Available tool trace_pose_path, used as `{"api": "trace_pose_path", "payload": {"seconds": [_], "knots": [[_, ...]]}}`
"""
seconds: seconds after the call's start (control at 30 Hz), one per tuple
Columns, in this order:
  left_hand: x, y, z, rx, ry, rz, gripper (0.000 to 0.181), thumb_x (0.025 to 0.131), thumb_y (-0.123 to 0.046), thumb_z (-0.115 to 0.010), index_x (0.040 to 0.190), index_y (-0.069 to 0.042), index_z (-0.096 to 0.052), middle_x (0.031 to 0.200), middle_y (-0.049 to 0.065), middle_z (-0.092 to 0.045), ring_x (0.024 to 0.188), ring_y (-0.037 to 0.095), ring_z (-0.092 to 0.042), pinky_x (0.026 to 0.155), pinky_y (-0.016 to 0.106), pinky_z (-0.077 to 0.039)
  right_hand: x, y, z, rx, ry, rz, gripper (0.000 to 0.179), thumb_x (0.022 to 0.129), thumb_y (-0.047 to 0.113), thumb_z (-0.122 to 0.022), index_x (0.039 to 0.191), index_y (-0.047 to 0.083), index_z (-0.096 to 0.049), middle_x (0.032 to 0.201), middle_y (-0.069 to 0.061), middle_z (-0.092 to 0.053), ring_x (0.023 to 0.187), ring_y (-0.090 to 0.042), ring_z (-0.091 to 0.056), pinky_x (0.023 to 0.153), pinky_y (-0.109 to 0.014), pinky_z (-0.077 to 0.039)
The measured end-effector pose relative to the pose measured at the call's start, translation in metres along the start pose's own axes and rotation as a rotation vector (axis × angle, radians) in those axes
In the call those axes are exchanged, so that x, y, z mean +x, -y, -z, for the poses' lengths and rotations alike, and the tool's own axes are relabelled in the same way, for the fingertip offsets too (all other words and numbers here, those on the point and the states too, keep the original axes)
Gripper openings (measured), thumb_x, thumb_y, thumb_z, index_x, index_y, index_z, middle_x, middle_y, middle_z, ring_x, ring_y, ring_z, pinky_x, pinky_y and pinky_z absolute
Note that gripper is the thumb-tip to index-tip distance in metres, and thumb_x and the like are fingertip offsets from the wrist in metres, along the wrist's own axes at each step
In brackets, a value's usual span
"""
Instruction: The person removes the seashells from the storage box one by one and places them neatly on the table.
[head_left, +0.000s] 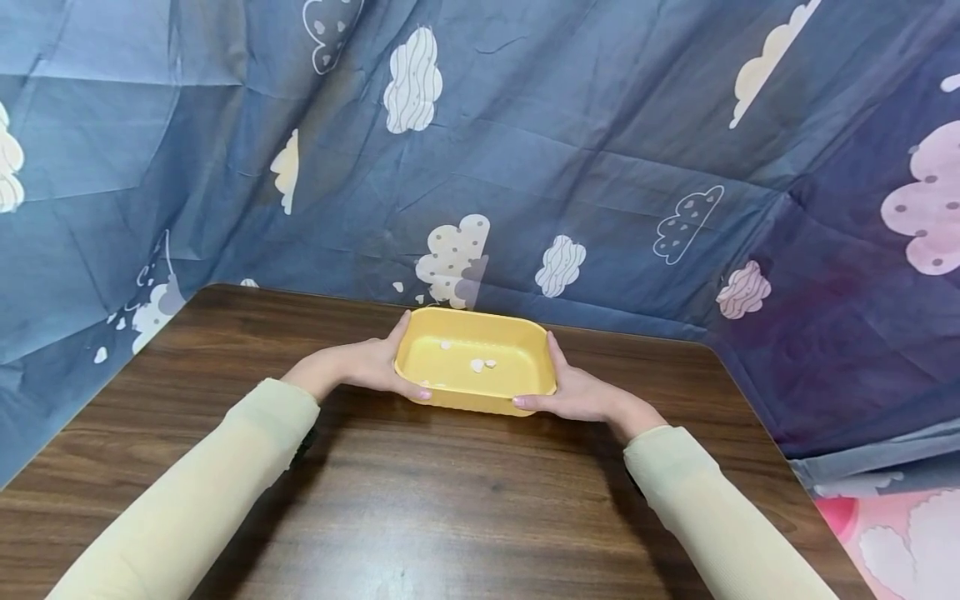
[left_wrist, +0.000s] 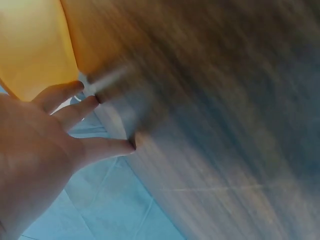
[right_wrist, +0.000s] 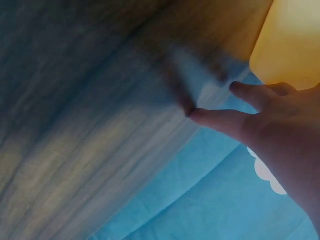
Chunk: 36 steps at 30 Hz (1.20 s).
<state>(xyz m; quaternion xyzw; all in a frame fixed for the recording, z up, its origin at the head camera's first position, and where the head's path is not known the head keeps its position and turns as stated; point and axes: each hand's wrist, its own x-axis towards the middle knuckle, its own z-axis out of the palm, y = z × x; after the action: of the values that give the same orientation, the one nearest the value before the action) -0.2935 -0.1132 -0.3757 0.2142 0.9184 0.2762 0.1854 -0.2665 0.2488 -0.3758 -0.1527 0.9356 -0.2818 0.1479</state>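
Note:
A yellow plastic bin [head_left: 474,402], rectangular with rounded corners, sits near the far edge of the brown table. At its left end my left hand [head_left: 378,364] holds it, thumb over the near side and fingers along the end wall. My right hand [head_left: 581,393] grips the opposite end in much the same way. Inside the bin show a few small white spots [head_left: 477,365]; whether they are loose pieces or printed marks I cannot tell. The left wrist view has the left hand's fingertips [left_wrist: 131,144] touching the tabletop. In the right wrist view the right hand's fingertips [right_wrist: 192,111] reach it too.
The wood-grain table [head_left: 450,500] spreads toward me on all sides of the bin. A blue cloth [head_left: 510,175] with cloud prints hangs close behind the table and along its sides. Pink cloud-printed fabric [head_left: 900,533] shows beyond the lower right edge.

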Motion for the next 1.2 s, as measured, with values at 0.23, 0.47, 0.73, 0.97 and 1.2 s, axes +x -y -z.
{"api": "trace_pose_path", "payload": {"seconds": [0.23, 0.47, 0.73, 0.97, 1.2], "knots": [[0.002, 0.004, 0.000, 0.045, -0.087, -0.059, 0.147, 0.056, -0.077, -0.078, 0.157, -0.023, 0.014, 0.139, 0.017, -0.054, 0.124, 0.025, -0.055, 0.106, 0.044, -0.042, 0.001, -0.007, -0.002, -0.028, -0.054, 0.048, 0.137, 0.066, 0.066, -0.080, 0.155, 0.030, 0.017, 0.140, -0.015, -0.052, 0.122, -0.023, -0.055, 0.109, -0.047, -0.039], [0.000, 0.001, 0.003, 0.032, -0.098, -0.049, 0.135, 0.060, -0.078, -0.075, 0.156, -0.033, 0.008, 0.133, 0.016, -0.058, 0.120, 0.026, -0.058, 0.100, 0.044, -0.045, 0.000, -0.009, 0.000, -0.052, -0.065, -0.018, 0.132, 0.069, 0.071, -0.074, 0.155, 0.030, 0.017, 0.146, -0.020, -0.047, 0.128, -0.027, -0.052, 0.110, -0.049, -0.038], [0.000, 0.000, 0.009, -0.027, -0.111, 0.072, 0.123, 0.069, -0.089, -0.054, 0.158, -0.028, 0.004, 0.151, 0.024, -0.040, 0.138, 0.033, -0.044, 0.110, 0.053, -0.037, 0.003, -0.010, 0.007, 0.003, -0.122, -0.037, 0.110, 0.083, 0.075, -0.056, 0.159, 0.024, 0.005, 0.152, -0.021, -0.039, 0.137, -0.033, -0.043, 0.113, -0.054, -0.032], [-0.001, 0.000, 0.010, -0.065, -0.080, 0.085, 0.123, 0.069, -0.090, -0.053, 0.157, -0.031, 0.009, 0.158, 0.022, -0.029, 0.143, 0.035, -0.036, 0.112, 0.055, -0.033, 0.003, -0.009, 0.007, 0.012, -0.108, -0.020, 0.108, 0.084, 0.073, -0.056, 0.159, 0.023, 0.002, 0.157, -0.020, -0.032, 0.141, -0.035, -0.039, 0.115, -0.055, -0.030], [-0.002, 0.004, 0.008, -0.088, -0.051, 0.053, 0.128, 0.069, -0.082, -0.063, 0.157, -0.027, 0.012, 0.160, 0.022, -0.024, 0.145, 0.033, -0.033, 0.115, 0.052, -0.030, 0.002, -0.010, 0.006, 0.003, -0.067, -0.015, 0.114, 0.083, 0.070, -0.061, 0.158, 0.021, 0.009, 0.160, -0.020, -0.025, 0.142, -0.033, -0.037, 0.115, -0.055, -0.029]]}}
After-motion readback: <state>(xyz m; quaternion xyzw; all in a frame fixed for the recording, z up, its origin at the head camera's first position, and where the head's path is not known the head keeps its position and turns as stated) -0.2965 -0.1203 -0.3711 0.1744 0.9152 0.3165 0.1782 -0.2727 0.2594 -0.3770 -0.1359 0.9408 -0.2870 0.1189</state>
